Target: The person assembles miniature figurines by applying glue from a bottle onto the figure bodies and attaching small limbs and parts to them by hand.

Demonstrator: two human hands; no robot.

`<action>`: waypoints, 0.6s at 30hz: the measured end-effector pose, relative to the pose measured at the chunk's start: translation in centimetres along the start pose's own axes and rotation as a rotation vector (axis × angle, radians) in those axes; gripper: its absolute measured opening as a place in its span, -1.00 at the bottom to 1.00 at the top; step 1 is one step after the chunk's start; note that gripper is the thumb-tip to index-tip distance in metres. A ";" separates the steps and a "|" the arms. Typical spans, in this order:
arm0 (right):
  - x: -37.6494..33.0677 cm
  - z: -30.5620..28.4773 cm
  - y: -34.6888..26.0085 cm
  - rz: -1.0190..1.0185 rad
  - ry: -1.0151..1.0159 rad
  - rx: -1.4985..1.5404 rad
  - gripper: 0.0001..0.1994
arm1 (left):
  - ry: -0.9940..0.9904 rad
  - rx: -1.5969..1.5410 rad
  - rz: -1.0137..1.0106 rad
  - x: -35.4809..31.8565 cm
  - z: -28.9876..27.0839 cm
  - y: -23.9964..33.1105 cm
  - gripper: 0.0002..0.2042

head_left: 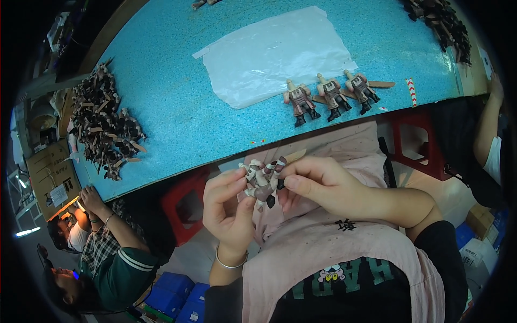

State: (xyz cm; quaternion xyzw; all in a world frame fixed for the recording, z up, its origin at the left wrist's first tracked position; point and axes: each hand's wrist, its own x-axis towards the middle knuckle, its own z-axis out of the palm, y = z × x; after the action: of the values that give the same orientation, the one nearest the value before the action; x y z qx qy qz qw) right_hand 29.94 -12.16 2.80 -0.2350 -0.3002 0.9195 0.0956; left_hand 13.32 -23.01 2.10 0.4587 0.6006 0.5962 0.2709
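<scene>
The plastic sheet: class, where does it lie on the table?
In the head view the plastic sheet lies flat on the blue table, toward its far middle, just behind and left of three figures standing in a row.

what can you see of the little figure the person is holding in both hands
The toy figure is a small jointed doll of what looks like moulded plastic, with pale cream limbs, a brownish torso and dark feet. It is held above the person's lap, just below the edge of the blue table, tilted with its feet pointing down. The left hand grips it from the left side and below, and the right hand pinches its upper part with fingertips. Finer detail is too small to tell.
</scene>
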 end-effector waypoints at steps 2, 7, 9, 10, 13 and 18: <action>-0.2 0.2 0.0 -0.036 -0.018 -0.044 -0.82 | -0.024 0.023 -0.025 -0.4 0.0 0.2 -0.76; -0.3 -0.5 0.6 -0.182 -0.055 -0.313 -0.76 | -0.249 -0.101 -0.101 0.2 -0.4 -0.2 -0.73; -0.2 -0.5 0.8 -0.366 -0.092 -0.554 -0.74 | -0.167 -0.286 -0.260 0.1 0.1 0.0 -0.72; -0.2 -0.5 0.9 -0.369 -0.092 -0.554 -0.74 | -0.245 -0.441 -0.385 0.2 -0.1 0.0 -0.71; -0.3 -0.8 1.3 -0.359 -0.116 -0.552 -0.76 | -0.379 -0.605 -0.482 0.3 -0.5 -0.2 -0.74; -0.4 -0.9 0.8 -0.318 -0.156 -0.635 -0.77 | -0.469 -0.614 -0.580 -0.1 -0.8 0.0 -0.71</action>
State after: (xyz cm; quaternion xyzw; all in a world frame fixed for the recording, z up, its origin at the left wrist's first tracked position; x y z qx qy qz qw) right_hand 30.73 -12.52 1.80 -0.1324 -0.6098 0.7694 0.1364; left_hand 12.67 -23.48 2.14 0.2931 0.4227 0.5264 0.6770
